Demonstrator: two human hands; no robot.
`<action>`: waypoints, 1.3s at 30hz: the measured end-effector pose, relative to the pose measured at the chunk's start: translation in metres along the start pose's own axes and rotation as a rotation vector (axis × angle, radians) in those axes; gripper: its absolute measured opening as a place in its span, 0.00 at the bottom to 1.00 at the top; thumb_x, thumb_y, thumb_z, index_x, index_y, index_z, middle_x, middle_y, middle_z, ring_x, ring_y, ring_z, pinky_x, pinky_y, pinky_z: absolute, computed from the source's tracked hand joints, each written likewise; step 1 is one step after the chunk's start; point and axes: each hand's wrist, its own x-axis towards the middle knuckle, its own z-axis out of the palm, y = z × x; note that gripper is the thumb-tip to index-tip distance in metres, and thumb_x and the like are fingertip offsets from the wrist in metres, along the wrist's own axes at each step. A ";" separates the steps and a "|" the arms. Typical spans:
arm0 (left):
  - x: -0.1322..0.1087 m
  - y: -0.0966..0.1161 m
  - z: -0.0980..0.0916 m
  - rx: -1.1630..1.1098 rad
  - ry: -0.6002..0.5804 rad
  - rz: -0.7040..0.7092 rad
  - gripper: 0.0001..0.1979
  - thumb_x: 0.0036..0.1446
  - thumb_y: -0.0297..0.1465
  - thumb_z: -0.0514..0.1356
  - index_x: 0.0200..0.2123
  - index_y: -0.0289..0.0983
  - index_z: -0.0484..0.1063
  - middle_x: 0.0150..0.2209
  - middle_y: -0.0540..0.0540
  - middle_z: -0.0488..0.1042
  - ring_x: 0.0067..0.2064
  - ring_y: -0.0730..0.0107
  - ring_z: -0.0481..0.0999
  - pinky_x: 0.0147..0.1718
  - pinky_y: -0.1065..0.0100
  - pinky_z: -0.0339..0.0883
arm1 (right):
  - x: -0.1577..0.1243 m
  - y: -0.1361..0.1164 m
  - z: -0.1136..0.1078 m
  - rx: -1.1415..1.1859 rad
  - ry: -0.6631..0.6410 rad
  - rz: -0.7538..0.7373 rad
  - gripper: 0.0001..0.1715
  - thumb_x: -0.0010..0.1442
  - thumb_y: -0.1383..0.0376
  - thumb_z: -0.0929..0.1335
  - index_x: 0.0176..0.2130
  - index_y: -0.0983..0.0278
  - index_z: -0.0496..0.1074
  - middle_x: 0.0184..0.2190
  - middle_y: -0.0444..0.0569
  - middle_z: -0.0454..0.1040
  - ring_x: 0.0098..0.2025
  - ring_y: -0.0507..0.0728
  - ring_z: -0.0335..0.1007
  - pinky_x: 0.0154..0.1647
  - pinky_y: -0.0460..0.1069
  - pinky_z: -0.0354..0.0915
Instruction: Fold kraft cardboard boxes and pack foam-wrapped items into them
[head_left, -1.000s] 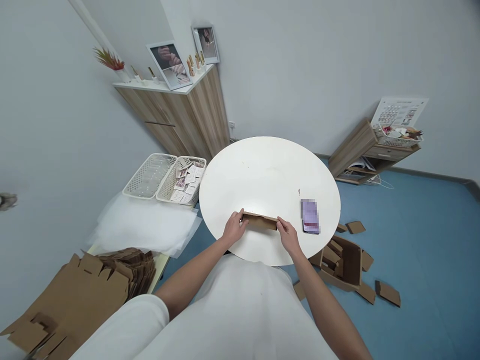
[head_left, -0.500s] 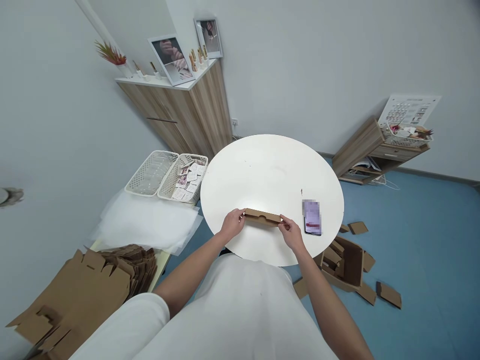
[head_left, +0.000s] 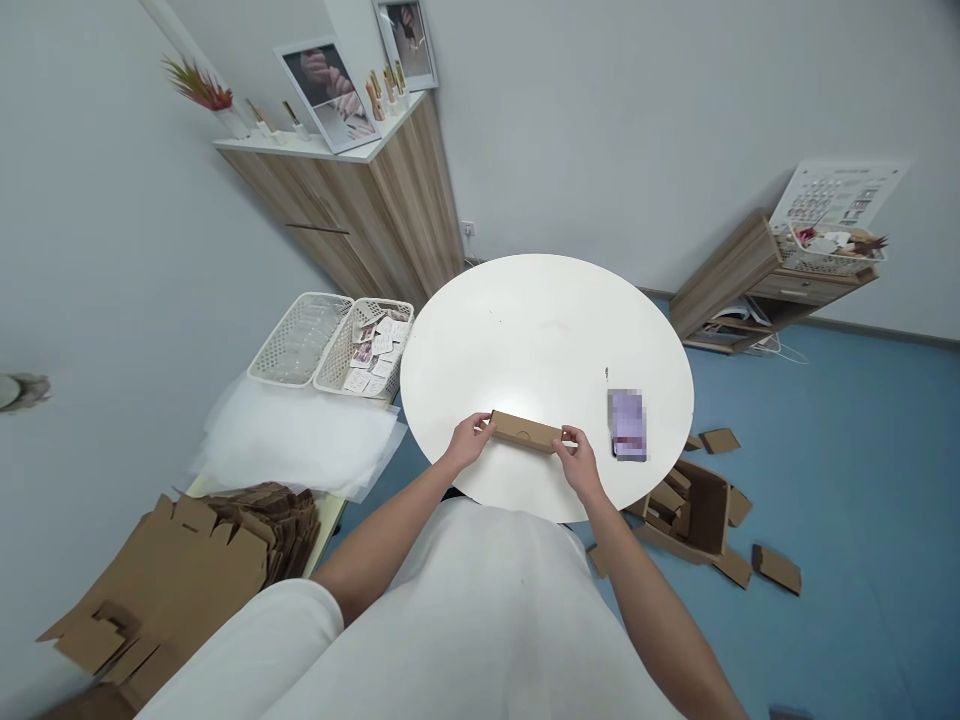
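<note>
A small flat brown cardboard box (head_left: 525, 431) lies near the front edge of the round white table (head_left: 540, 330). My left hand (head_left: 470, 442) grips its left end with curled fingers. My right hand (head_left: 576, 462) grips its right end, thumb on top. The lid side faces up and looks closed. A phone (head_left: 627, 424) lies on the table just right of my right hand.
Two white baskets (head_left: 330, 342), one with small cards, sit on a side table to the left over clear plastic sheets (head_left: 300, 440). Flat cardboard blanks (head_left: 180, 570) pile at lower left. An open carton (head_left: 690, 510) and cardboard scraps lie on the blue floor at right.
The box's raised flap has folded down, so the box now lies flat and closed between my hands. Both hands stay on its ends. The view tilted slightly.
</note>
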 end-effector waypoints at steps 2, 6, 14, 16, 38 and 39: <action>0.000 -0.005 0.002 -0.024 -0.012 0.002 0.21 0.53 0.42 0.55 0.47 0.38 0.68 0.39 0.44 0.73 0.35 0.68 0.73 0.35 0.66 0.66 | 0.000 0.004 0.001 -0.006 0.003 0.003 0.30 0.49 0.53 0.65 0.51 0.60 0.61 0.44 0.51 0.65 0.33 0.53 0.66 0.32 0.50 0.64; 0.001 -0.007 0.003 -0.090 -0.040 0.018 0.22 0.54 0.42 0.54 0.49 0.38 0.67 0.47 0.42 0.71 0.42 0.65 0.72 0.43 0.63 0.64 | 0.002 0.008 0.001 -0.052 -0.004 -0.024 0.29 0.51 0.52 0.64 0.51 0.60 0.63 0.47 0.53 0.65 0.36 0.55 0.66 0.38 0.53 0.65; -0.023 -0.021 0.005 -0.094 -0.037 0.075 0.22 0.57 0.40 0.52 0.53 0.40 0.61 0.52 0.42 0.66 0.49 0.64 0.68 0.46 0.62 0.63 | -0.023 0.023 0.007 -0.070 0.011 -0.143 0.27 0.55 0.55 0.62 0.53 0.59 0.62 0.49 0.54 0.63 0.39 0.55 0.66 0.40 0.53 0.66; -0.033 -0.027 0.005 -0.055 -0.018 0.098 0.21 0.56 0.37 0.53 0.53 0.40 0.61 0.52 0.42 0.66 0.51 0.65 0.67 0.47 0.62 0.62 | -0.035 0.032 0.013 -0.095 0.036 -0.174 0.25 0.55 0.57 0.62 0.52 0.60 0.62 0.47 0.53 0.64 0.40 0.55 0.65 0.42 0.54 0.65; -0.028 -0.041 -0.004 0.326 -0.241 -0.049 0.38 0.44 0.45 0.61 0.55 0.38 0.52 0.50 0.38 0.62 0.50 0.56 0.66 0.41 0.63 0.61 | -0.050 0.030 0.064 -0.350 0.176 0.192 0.36 0.47 0.54 0.67 0.54 0.62 0.59 0.47 0.55 0.66 0.48 0.61 0.63 0.45 0.54 0.61; -0.030 -0.041 -0.003 0.338 -0.248 -0.039 0.37 0.45 0.43 0.61 0.56 0.38 0.52 0.50 0.38 0.62 0.50 0.56 0.65 0.42 0.62 0.61 | -0.053 0.032 0.068 -0.368 0.190 0.176 0.35 0.47 0.55 0.67 0.53 0.62 0.60 0.46 0.54 0.66 0.49 0.62 0.61 0.46 0.55 0.60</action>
